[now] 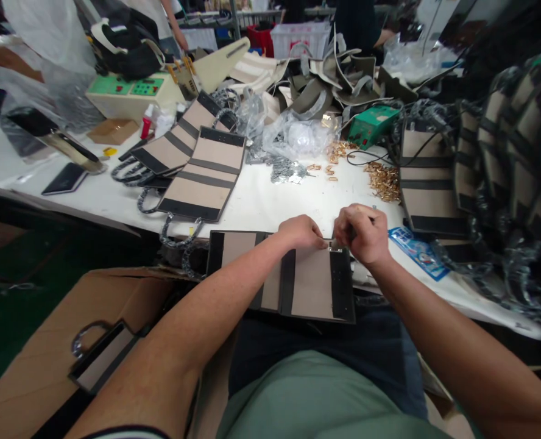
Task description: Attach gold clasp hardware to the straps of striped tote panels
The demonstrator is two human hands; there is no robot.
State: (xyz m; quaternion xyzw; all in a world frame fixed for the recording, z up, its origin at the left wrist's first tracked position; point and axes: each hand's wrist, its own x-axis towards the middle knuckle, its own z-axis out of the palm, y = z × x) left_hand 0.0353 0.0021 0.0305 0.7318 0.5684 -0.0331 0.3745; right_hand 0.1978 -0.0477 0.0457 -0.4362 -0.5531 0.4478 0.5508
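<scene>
A beige and black bag panel [311, 283] lies open across my lap and the table's front edge. My left hand [303, 233] rests at its far edge, thumb and fingers closed there beside a small shiny metal piece [335, 247] on the black strip. My right hand [362, 233] is curled in a fist just right of that metal piece. Something dark shows between its fingers, too hidden to name. Beyond my hands on the white table [279, 204] are a heap of gold metal fittings [384, 182] and silver flat pieces [289, 169].
Similar bag panels [211, 177] are stacked at the left, and more [428, 177] stand in a row at the right. A blue packet [419, 253] lies by my right forearm. A green box [373, 125] with a cable stands behind. A cardboard box [69, 341] is at lower left.
</scene>
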